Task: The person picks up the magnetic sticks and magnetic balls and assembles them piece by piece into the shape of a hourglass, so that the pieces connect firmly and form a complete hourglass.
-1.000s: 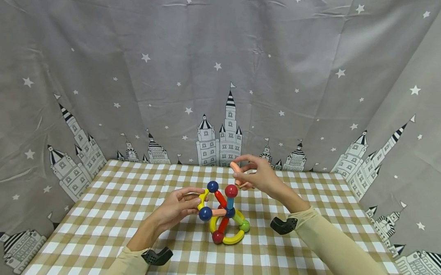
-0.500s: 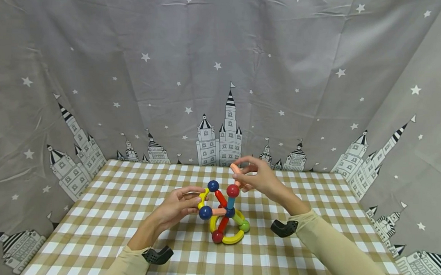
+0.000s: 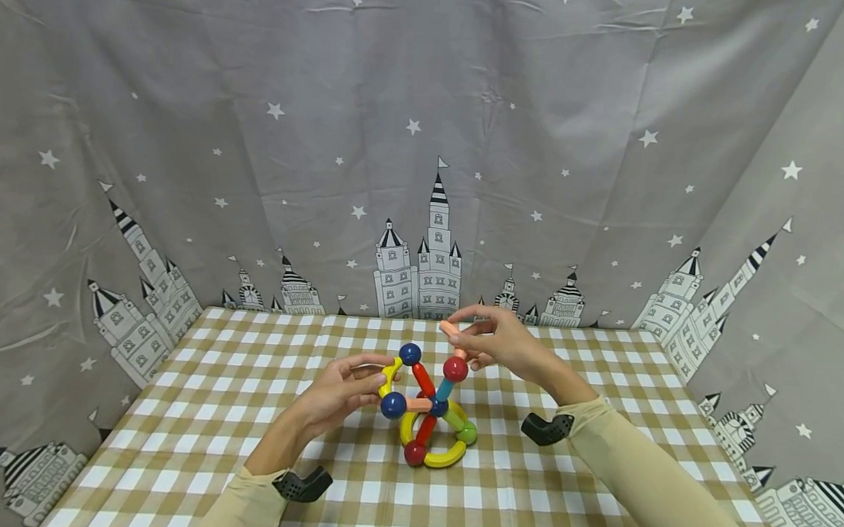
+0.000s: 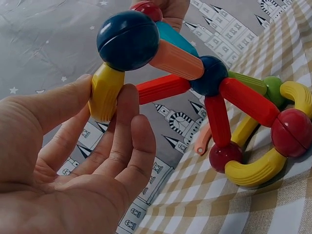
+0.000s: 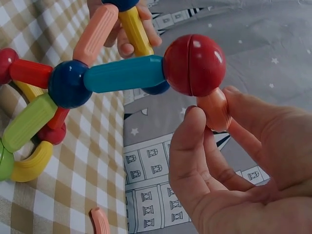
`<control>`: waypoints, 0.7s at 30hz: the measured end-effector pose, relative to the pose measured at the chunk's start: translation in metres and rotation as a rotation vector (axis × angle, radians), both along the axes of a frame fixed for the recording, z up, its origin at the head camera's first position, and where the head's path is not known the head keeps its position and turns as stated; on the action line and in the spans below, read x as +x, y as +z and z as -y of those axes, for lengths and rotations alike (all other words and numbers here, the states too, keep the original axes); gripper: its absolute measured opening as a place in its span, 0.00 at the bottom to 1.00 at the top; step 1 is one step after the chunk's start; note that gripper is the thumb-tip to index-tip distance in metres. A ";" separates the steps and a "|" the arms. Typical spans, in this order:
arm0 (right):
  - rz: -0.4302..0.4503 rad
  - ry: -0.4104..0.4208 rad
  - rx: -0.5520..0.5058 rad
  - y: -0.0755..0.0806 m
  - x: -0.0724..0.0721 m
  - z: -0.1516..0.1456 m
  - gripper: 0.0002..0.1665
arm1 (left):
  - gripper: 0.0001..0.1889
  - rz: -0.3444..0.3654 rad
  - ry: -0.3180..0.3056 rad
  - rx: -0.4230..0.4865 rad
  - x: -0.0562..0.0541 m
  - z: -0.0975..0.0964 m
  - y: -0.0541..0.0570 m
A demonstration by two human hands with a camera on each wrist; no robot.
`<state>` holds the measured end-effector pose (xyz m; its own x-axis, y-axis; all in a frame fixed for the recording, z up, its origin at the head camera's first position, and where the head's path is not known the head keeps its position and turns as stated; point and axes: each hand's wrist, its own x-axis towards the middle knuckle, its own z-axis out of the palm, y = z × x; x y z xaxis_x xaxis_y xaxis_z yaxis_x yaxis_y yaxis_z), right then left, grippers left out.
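Observation:
A magnetic ball-and-stick model stands on the checked cloth. Its base joins yellow curved sticks (image 3: 446,456), red balls (image 3: 415,453) and a green ball (image 3: 467,432); sticks meet at a central blue ball (image 4: 209,75). My left hand (image 3: 342,394) pinches the yellow curved stick (image 4: 106,91) linking two upper blue balls (image 3: 393,406). At the upper right, a teal stick (image 5: 124,74) leans outward and carries a red ball (image 5: 195,65). My right hand (image 3: 506,347) pinches a salmon curved stick (image 5: 214,109) whose end touches that red ball.
Another salmon curved stick (image 5: 100,222) lies loose on the cloth, seen in both wrist views. The checked cloth (image 3: 246,413) covers the table. A grey curtain with printed castles (image 3: 422,263) hangs behind the table's far edge.
My right hand has brought the salmon stick down against the red ball. The teal stick and its red ball have tipped to the right. My left hand keeps its hold, almost unmoved.

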<state>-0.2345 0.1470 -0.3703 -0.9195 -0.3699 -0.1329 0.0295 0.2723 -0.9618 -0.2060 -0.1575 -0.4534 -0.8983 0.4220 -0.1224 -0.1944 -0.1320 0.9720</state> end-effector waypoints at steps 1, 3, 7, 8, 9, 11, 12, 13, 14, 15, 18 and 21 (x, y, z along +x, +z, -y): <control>0.007 0.004 -0.001 0.000 -0.001 0.000 0.23 | 0.20 0.002 -0.001 -0.004 0.000 0.000 0.001; 0.016 0.020 -0.001 -0.001 -0.002 -0.002 0.23 | 0.20 0.003 -0.004 -0.008 -0.001 0.000 0.001; 0.020 0.050 -0.001 -0.003 -0.005 -0.005 0.22 | 0.21 0.004 -0.012 -0.001 -0.002 -0.001 0.003; 0.020 0.059 0.000 -0.003 -0.006 -0.005 0.21 | 0.21 0.002 -0.017 0.004 -0.003 -0.002 0.003; 0.020 0.066 0.002 -0.004 -0.007 -0.006 0.21 | 0.21 -0.002 -0.025 0.008 -0.003 -0.002 0.004; 0.015 0.089 0.007 -0.006 -0.008 -0.008 0.21 | 0.20 -0.008 -0.041 0.018 -0.004 -0.003 0.005; 0.013 0.099 0.011 -0.006 -0.009 -0.008 0.22 | 0.20 -0.013 -0.051 0.023 -0.004 -0.003 0.006; 0.013 0.108 0.014 -0.007 -0.010 -0.009 0.22 | 0.20 -0.016 -0.057 0.026 -0.004 -0.003 0.007; 0.013 0.117 0.019 -0.007 -0.010 -0.010 0.22 | 0.19 -0.017 -0.061 0.028 -0.005 -0.004 0.008; 0.012 0.126 0.025 -0.008 -0.011 -0.010 0.23 | 0.19 -0.020 -0.065 0.027 -0.005 -0.004 0.009; 0.008 0.144 0.044 -0.008 -0.013 -0.012 0.22 | 0.18 -0.025 -0.072 0.018 -0.006 -0.005 0.011; 0.004 0.165 0.060 -0.009 -0.015 -0.012 0.21 | 0.19 -0.024 -0.070 0.004 -0.008 -0.007 0.013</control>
